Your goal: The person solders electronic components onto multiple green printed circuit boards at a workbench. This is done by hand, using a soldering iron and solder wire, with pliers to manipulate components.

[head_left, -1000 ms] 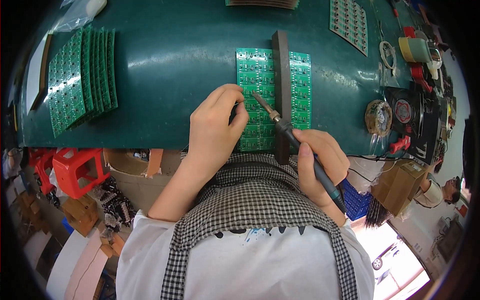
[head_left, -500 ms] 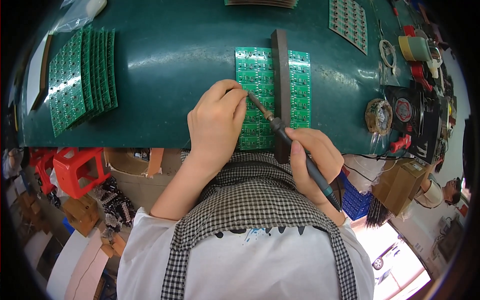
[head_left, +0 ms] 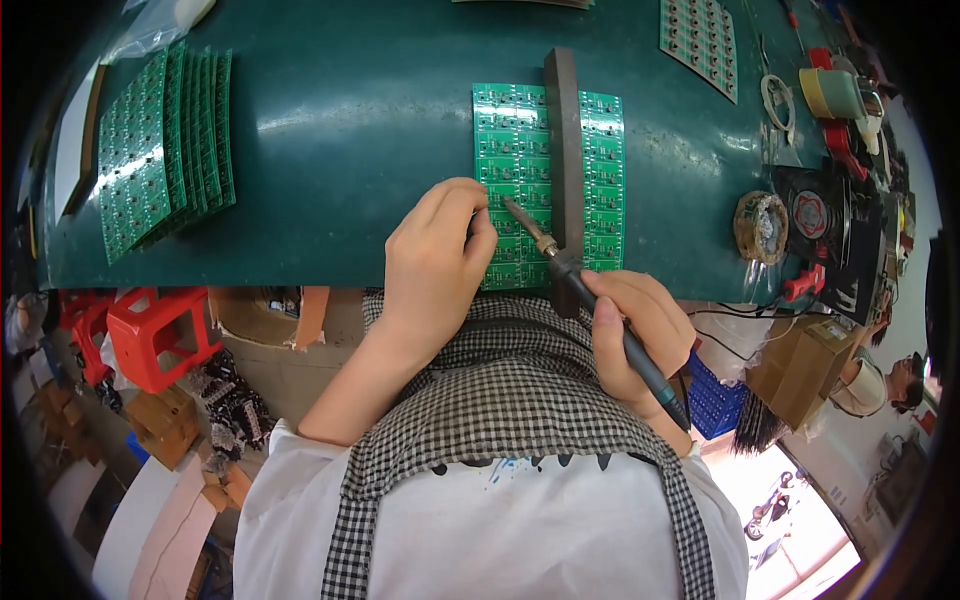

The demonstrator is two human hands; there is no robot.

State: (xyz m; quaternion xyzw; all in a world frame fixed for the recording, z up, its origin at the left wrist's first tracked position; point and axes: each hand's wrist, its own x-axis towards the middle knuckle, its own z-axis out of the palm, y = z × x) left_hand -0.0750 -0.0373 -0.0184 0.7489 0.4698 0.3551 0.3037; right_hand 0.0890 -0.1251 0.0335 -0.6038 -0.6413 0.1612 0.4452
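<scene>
A green circuit board panel lies flat near the table's front edge, with a dark bar resting lengthwise across it. My right hand grips a soldering iron like a pen; its tip points up and left, over the panel's left columns. At the panel's left edge is my left hand, its thumb and forefinger curled together close to the iron's tip. What those fingers hold, if anything, is too small or hidden to make out.
Several green panels stand stacked at the left of the green table. Another panel lies at the far right. A roundish holder and a black fan are at the right. Red stools stand below the left edge.
My left hand and the iron's tip have shifted slightly toward me along the panel. The tip now sits a little apart from my left fingers. The whole view has also tilted slightly.
</scene>
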